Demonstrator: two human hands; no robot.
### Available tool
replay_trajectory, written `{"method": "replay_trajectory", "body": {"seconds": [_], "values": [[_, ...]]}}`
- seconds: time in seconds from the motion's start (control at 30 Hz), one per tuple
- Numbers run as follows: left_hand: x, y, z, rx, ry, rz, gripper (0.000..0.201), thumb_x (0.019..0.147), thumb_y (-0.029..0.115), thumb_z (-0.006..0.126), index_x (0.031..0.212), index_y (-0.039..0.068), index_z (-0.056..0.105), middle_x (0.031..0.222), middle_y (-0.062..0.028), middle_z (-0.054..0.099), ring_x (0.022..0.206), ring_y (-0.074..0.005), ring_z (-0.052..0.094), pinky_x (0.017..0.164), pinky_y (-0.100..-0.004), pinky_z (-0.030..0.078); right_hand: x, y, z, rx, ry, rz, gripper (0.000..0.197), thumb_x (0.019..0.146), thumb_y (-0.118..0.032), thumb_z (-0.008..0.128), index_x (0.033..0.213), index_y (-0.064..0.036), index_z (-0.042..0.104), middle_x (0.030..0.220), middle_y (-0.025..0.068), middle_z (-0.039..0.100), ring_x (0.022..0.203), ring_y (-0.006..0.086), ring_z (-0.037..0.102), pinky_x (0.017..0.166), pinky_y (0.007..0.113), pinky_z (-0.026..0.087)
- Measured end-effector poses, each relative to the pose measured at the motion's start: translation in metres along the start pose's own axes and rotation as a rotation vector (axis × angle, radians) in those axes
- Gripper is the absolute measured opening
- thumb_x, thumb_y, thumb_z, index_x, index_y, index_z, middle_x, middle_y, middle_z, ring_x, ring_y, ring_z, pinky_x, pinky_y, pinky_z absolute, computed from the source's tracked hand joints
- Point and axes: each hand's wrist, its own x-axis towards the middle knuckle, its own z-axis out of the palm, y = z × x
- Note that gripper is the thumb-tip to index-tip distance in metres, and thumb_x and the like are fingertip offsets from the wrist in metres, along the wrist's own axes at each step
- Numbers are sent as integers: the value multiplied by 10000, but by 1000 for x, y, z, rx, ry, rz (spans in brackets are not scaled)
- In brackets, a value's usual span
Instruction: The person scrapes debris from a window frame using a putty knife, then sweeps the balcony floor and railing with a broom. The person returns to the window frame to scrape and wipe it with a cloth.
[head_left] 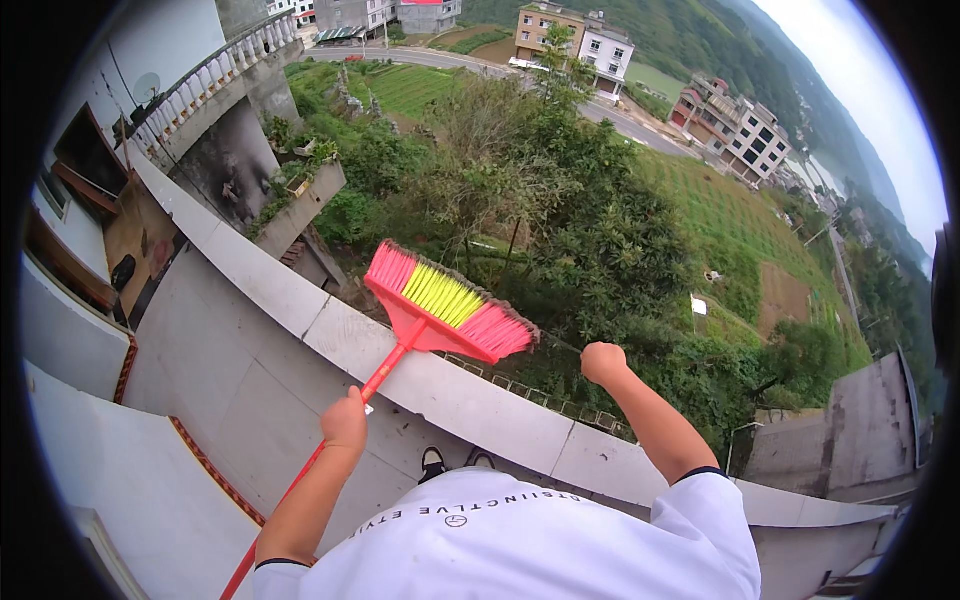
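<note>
My left hand [345,420] is wrapped round the red handle of a broom [425,335], close below its head. The broom is held bristles up, tilted away from me, over the parapet. Its bristles are pink at both ends and yellow in the middle, with grey fluff or dirt along the tips. My right hand [603,362] is closed, out past the parapet and to the right of the bristles. A thin dark line seems to run from the bristle corner toward it, but what the fingers hold is too small to make out.
A pale concrete parapet [480,410] curves across in front of me, with a drop to trees [610,250] and fields beyond. My shoes [433,462] stand on the balcony floor [230,370] close behind it. White walls and a doorway [95,160] are at left.
</note>
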Motion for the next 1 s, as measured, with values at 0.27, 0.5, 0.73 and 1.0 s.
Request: {"method": "replay_trajectory", "body": {"seconds": [0.27,0.5,0.73,1.0], "values": [[-3,0,16,-8,18,-88,144,812,167,557,844,63,463,665,-101,603,597,-280,623,520,-386,495,-53,-74,-114,722,976,-281,268,900,-264,449,836,-9,501,709,184,565,626,366,567,537,434,443],[7,8,14,6,-35,-77,103,835,161,520,846,71,472,654,-76,606,589,-232,631,529,-373,510,36,31,9,246,27,238,291,882,-291,468,865,-35,605,803,123,659,765,270,650,629,403,510],[-1,9,8,-60,-109,-92,101,826,127,521,850,43,470,651,-113,619,622,-264,640,517,-359,506,-39,-92,-110,802,1052,-394,260,907,-266,430,876,-19,504,719,185,568,663,368,569,572,427,450],[6,21,-20,-206,-213,-141,148,796,108,554,896,27,480,751,-148,636,717,-315,639,639,-413,503,33,35,27,463,322,543,303,913,-281,434,948,8,516,795,174,622,693,323,612,602,415,485]]}}
